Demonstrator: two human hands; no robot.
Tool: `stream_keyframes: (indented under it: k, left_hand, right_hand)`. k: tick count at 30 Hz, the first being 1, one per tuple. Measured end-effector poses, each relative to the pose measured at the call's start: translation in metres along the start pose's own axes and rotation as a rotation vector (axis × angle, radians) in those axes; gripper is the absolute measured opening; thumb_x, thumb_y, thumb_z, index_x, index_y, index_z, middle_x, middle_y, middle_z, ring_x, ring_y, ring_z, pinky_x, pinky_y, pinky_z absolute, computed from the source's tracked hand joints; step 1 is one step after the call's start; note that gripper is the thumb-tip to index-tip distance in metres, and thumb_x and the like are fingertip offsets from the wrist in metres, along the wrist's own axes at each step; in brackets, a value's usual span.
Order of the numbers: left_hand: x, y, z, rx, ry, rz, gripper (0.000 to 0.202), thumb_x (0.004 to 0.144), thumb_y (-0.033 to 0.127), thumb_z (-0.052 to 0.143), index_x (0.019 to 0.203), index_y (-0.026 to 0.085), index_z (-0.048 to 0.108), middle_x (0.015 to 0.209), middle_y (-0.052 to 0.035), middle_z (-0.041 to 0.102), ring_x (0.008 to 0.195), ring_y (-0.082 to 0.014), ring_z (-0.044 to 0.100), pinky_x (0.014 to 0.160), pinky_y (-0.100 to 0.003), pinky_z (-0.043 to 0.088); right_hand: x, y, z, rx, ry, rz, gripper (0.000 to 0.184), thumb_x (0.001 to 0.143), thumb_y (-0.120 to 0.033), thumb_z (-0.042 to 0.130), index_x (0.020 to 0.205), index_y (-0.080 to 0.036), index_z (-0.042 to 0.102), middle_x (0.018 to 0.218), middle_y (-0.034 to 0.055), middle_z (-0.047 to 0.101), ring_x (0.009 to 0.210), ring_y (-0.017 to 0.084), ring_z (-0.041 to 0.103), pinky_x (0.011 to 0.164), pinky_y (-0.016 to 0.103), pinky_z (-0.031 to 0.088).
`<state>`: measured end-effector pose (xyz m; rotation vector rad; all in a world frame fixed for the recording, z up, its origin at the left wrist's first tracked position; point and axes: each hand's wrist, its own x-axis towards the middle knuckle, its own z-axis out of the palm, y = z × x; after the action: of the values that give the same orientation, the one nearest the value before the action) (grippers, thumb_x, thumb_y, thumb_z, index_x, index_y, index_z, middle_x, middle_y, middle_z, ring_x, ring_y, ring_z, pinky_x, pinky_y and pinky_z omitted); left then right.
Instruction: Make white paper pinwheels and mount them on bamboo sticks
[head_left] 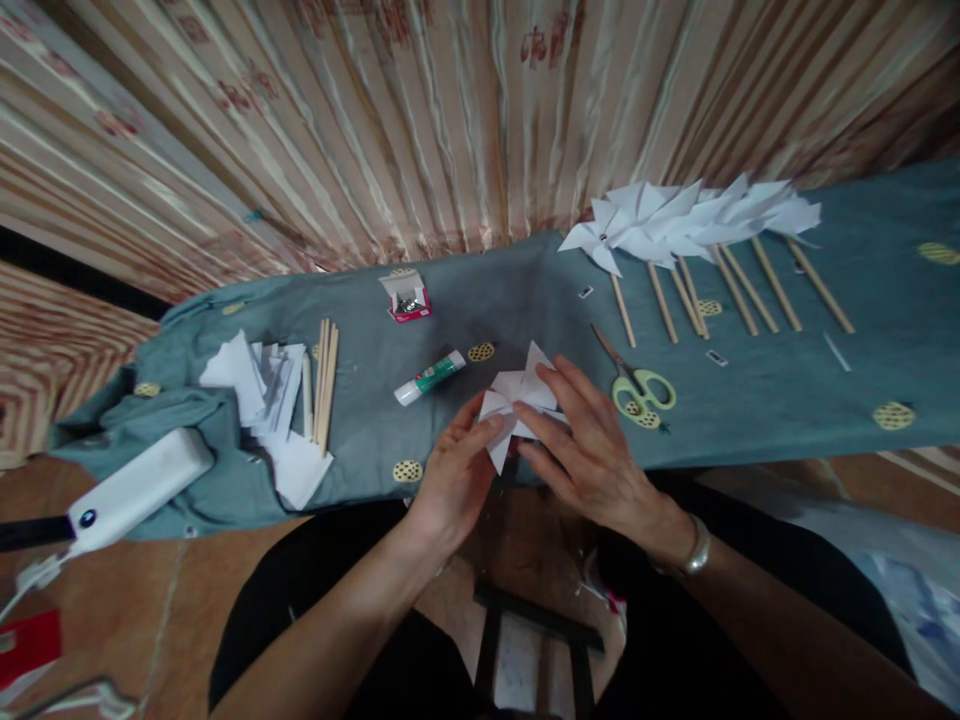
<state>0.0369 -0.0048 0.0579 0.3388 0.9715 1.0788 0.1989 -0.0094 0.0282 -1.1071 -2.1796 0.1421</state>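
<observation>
The white paper pinwheel (517, 395) is at the near edge of the blue cloth (750, 400), mid-table. The left hand (456, 472) pinches its left point. The right hand (592, 445) clasps its right side, fingers lying over it. The folds probably hold best if the points are kept flat and centred. A glue stick (430, 377) lies just left, scissors (639, 392) right.

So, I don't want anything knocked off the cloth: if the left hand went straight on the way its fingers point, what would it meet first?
The folded white paper: the left hand pinches its near edge. Just past it lies the right hand, resting on the same paper.
</observation>
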Motion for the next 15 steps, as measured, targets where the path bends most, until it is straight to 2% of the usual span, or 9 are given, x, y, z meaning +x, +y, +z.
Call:
stream_keyframes:
  k: [5,10,15]
  left_hand:
    - [0.002,0.003,0.003,0.049,-0.002,0.022,0.037,0.063,0.019,0.081,0.098,0.018,0.068,0.091,-0.0003,0.072,0.085,-0.0144,0.065,0.084,-0.027,0.046]
    - [0.006,0.002,0.003,0.092,0.014,0.054,0.038,0.063,0.017,0.079,0.099,0.019,0.067,0.085,0.0024,0.071,0.076,-0.0107,0.063,0.079,-0.024,0.046]
    - [0.012,0.003,0.005,0.137,0.013,0.107,0.042,0.063,0.018,0.078,0.102,0.020,0.064,0.081,0.0038,0.070,0.068,-0.0093,0.061,0.075,-0.024,0.047]
  right_hand:
    - [0.002,-0.007,-0.006,0.047,0.023,0.007,0.052,0.090,-0.020,0.056,0.140,-0.028,0.043,0.158,0.0095,0.030,0.146,0.034,0.024,0.111,0.059,0.036]
    - [0.004,-0.010,-0.007,0.109,0.041,0.043,0.052,0.090,-0.018,0.052,0.140,-0.033,0.044,0.159,0.0038,0.028,0.146,0.034,0.025,0.112,0.062,0.034]
    - [0.008,-0.010,-0.018,0.102,0.081,0.031,0.061,0.088,-0.022,0.058,0.144,-0.038,0.039,0.161,0.0000,0.023,0.146,0.037,0.024,0.114,0.063,0.031]
